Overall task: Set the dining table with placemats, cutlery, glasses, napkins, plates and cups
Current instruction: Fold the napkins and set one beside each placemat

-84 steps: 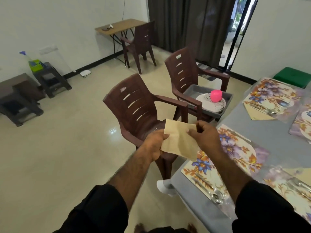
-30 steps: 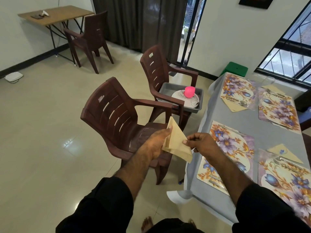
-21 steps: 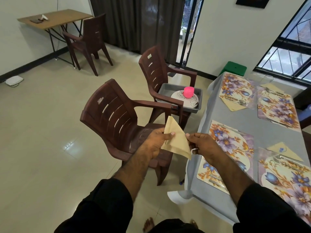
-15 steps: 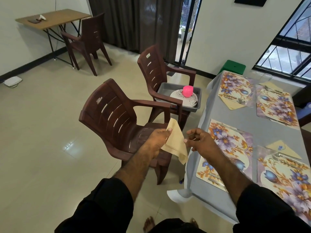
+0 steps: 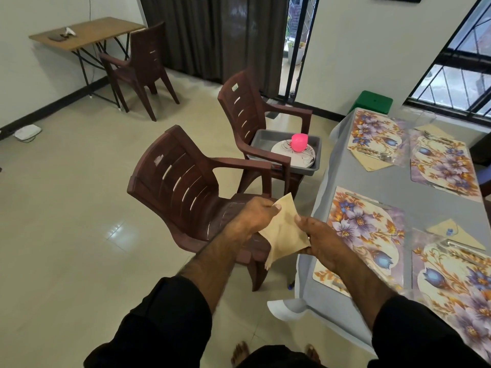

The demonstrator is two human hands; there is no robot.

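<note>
A beige paper napkin (image 5: 284, 231), folded into a triangle, hangs in the air between my hands, just left of the dining table's edge. My left hand (image 5: 256, 215) pinches its upper corner with thumb and fingers. My right hand (image 5: 317, 239) grips its right side and lower corner. The grey-clothed dining table (image 5: 398, 187) carries several floral placemats (image 5: 364, 229), some with cutlery and folded napkins (image 5: 455, 233) beside them. A grey tray (image 5: 261, 136) on the far chair holds patterned plates (image 5: 281, 155) and a pink cup (image 5: 299, 142).
Two brown plastic chairs (image 5: 186, 187) stand along the table's left side, the near one just under my hands. A green stool (image 5: 374, 100) sits past the table's far end. A small wooden desk (image 5: 87, 33) with another chair stands at the back left wall.
The flat napkin has been folded into a triangle. In the last half second my right hand closed on its right side again, and both hands dropped slightly lower.
</note>
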